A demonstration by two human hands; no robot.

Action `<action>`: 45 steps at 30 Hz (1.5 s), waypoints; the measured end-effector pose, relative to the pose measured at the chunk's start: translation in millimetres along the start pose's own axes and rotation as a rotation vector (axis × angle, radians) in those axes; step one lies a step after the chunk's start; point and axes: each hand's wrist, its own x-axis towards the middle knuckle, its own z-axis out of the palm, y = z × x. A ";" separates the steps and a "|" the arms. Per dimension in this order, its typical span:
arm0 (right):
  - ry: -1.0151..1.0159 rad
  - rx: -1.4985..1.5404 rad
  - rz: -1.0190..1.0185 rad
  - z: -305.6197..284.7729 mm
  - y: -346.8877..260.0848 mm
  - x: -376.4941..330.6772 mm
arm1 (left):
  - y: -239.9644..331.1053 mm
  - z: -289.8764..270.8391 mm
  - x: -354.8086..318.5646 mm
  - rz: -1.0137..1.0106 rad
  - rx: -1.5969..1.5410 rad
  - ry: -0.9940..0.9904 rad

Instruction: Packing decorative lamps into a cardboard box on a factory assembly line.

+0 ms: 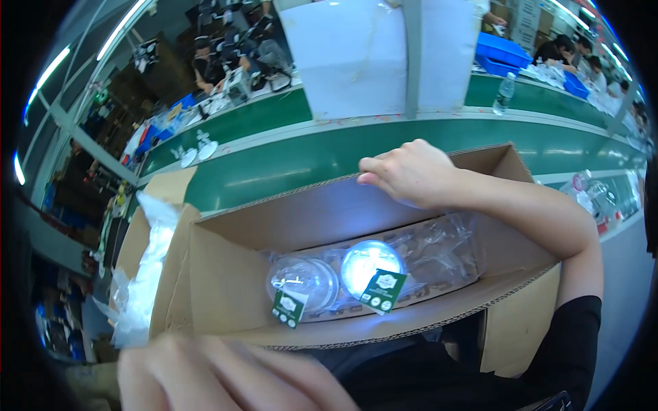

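A long open cardboard box (329, 340) lies in front of me. Inside, a brightly glowing round lamp (367, 260) with a green hang tag (384, 291) sits right of a clear, round, dome-like plastic piece (301, 277), which bears a similar tag. Crumpled clear plastic film (442, 250) lies at their right. My right hand (415, 175) reaches across the box, its fingers curled at the far rim and seeming to grip it. Low at the left, my left hand (219, 377) is blurred close to the box's near side; its fingertips are hidden.
Past the box runs a green conveyor belt (274, 161), with white fittings (199, 149) at left. A water bottle (504, 94) and blue bins (500, 51) stand beyond, near a white panel (349, 61). Clear plastic (154, 253) drapes the left flap. Other people work farther off.
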 end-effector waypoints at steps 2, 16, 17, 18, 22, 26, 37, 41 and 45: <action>0.014 0.016 -0.025 1.7 -7.8 6.3 | -21.5 -45.5 -1.2 0.246 0.050 -0.268; 0.021 -0.010 -0.071 9.4 6.5 4.5 | -145.8 -202.4 25.1 -0.248 1.267 0.090; 0.046 -0.017 -0.090 7.3 2.1 7.8 | -138.8 -198.0 20.4 -0.191 1.293 0.095; 0.075 -0.021 -0.114 7.2 -0.1 9.6 | -133.8 -196.7 16.5 -0.137 1.326 0.102; 0.032 -0.048 -0.056 1.1 4.5 -0.4 | -154.5 -199.1 19.5 0.109 1.232 0.052; 0.100 0.017 -0.049 3.3 -2.3 -3.7 | -151.1 -190.4 10.5 0.203 1.268 0.057; 0.052 -0.019 -0.052 -1.9 -8.5 -9.0 | -143.9 -178.8 1.1 0.214 1.251 0.133; 0.032 -0.027 -0.025 -8.9 -13.6 -13.5 | -140.9 -174.4 -0.7 0.221 1.243 0.121; 0.025 -0.020 -0.051 -10.6 -14.6 -13.3 | -139.4 -174.2 -1.2 0.233 1.238 0.137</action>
